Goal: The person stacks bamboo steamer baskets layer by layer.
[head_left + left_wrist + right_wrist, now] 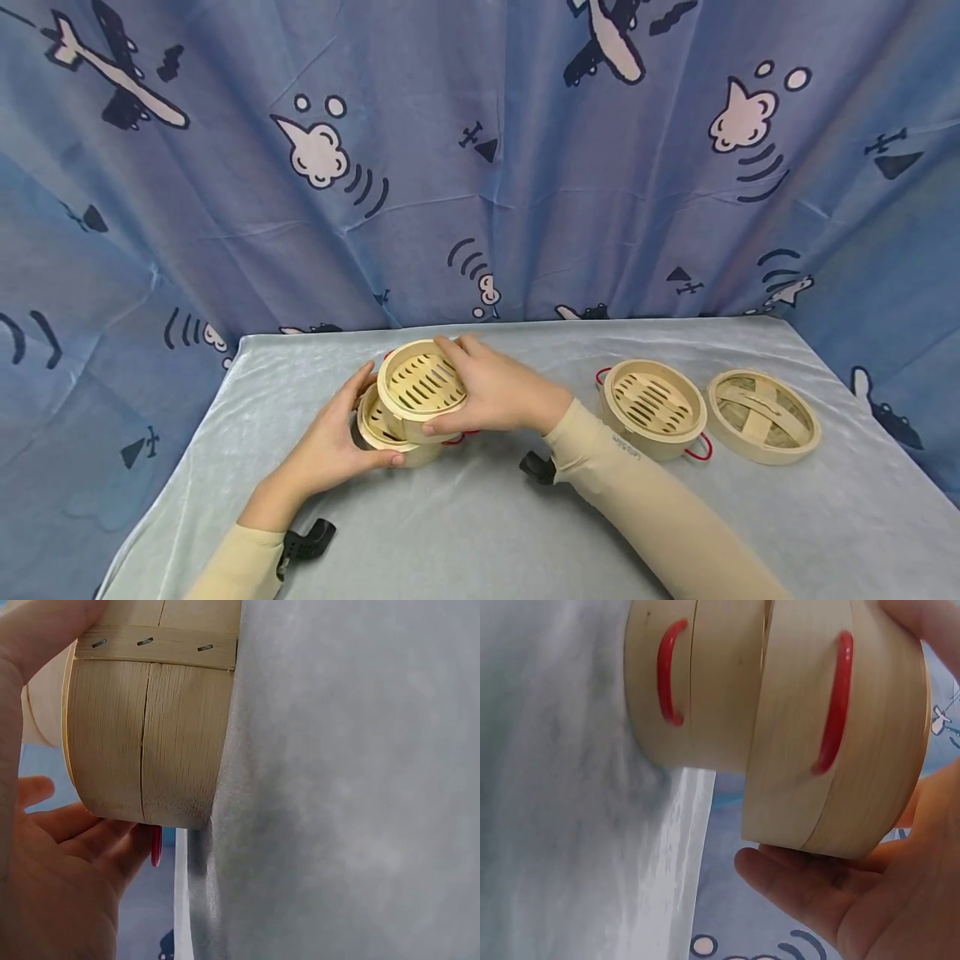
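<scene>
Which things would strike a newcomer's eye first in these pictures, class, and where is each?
First comes the upper steamer basket, which the right hand holds askew over the lower basket, itself gripped by the left hand, slightly left of centre. Behind the table, the blue curtain printed with airplanes fills the background. On the table's right side stand a third basket and, beside it, a round lid.
</scene>
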`<control>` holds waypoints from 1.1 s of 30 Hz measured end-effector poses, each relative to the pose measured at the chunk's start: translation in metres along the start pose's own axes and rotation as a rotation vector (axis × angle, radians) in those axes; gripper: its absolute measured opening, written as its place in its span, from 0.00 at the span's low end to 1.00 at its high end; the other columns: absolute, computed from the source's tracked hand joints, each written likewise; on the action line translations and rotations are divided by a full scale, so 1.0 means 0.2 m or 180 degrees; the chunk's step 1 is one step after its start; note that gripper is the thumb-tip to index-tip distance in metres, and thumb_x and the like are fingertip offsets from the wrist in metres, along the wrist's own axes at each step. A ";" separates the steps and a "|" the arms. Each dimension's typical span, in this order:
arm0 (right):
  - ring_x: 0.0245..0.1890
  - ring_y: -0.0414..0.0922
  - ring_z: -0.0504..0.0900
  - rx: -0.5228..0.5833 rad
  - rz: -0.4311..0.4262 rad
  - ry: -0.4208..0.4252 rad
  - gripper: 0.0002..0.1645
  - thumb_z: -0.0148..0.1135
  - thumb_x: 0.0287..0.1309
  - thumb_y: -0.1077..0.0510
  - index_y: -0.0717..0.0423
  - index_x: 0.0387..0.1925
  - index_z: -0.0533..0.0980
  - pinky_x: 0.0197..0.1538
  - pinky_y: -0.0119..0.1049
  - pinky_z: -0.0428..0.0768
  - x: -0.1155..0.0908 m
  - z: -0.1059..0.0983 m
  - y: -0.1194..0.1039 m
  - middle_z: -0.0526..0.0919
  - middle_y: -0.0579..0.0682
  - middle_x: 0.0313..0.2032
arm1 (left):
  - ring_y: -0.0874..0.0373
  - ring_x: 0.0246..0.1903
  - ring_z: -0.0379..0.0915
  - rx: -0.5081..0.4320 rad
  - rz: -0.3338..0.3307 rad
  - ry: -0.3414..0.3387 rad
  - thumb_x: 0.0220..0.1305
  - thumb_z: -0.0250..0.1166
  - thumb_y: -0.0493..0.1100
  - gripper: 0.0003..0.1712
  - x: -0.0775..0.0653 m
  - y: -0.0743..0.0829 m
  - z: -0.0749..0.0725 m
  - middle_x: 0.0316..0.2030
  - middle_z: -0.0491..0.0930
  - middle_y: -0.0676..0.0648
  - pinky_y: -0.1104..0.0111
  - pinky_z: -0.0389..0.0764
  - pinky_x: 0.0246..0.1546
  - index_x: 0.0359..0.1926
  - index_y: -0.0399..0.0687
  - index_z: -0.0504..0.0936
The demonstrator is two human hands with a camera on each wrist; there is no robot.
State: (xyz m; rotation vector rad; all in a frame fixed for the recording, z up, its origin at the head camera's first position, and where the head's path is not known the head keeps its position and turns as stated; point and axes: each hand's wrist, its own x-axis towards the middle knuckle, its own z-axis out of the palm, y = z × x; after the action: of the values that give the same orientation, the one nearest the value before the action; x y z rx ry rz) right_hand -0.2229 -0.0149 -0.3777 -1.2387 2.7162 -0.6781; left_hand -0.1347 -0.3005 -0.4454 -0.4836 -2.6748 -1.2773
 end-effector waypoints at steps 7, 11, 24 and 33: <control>0.57 0.48 0.81 -0.0035 0.0015 -0.0002 0.80 0.73 0.47 0.15 0.55 0.87 0.55 0.60 0.47 0.83 0.02 0.02 -0.03 0.74 0.57 0.66 | 0.36 0.70 0.73 -0.0072 -0.0013 0.0032 0.44 0.93 0.57 0.83 0.00 -0.01 0.00 0.77 0.69 0.37 0.38 0.69 0.71 0.90 0.54 0.45; 0.58 0.49 0.80 -0.0105 -0.0007 -0.0011 0.80 0.72 0.48 0.15 0.56 0.87 0.55 0.60 0.48 0.83 0.03 0.03 -0.04 0.74 0.58 0.66 | 0.39 0.71 0.71 -0.0115 0.0026 0.0054 0.45 0.93 0.55 0.83 0.00 -0.01 -0.01 0.77 0.69 0.39 0.40 0.71 0.71 0.90 0.56 0.44; 0.61 0.49 0.79 -0.0037 -0.0194 -0.0049 0.78 0.75 0.50 0.19 0.60 0.86 0.54 0.63 0.47 0.82 0.08 0.04 -0.09 0.74 0.59 0.67 | 0.46 0.72 0.70 -0.0234 0.0029 0.0087 0.49 0.91 0.49 0.81 0.00 0.02 -0.05 0.75 0.72 0.42 0.43 0.72 0.70 0.90 0.62 0.43; 0.67 0.51 0.77 0.0037 -0.0246 -0.0060 0.77 0.76 0.50 0.21 0.61 0.85 0.55 0.67 0.50 0.80 0.10 0.06 -0.10 0.71 0.59 0.73 | 0.46 0.74 0.69 -0.0208 0.0053 0.0112 0.53 0.89 0.49 0.77 -0.01 0.02 -0.06 0.77 0.69 0.42 0.44 0.73 0.70 0.90 0.59 0.43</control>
State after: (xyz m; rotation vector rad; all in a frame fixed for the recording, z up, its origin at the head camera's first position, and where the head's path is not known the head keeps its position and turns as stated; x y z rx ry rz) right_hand -0.2200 -0.0456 -0.3777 -1.3465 2.6575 -0.6856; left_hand -0.1316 -0.3080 -0.4367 -0.4858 -2.6020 -1.3595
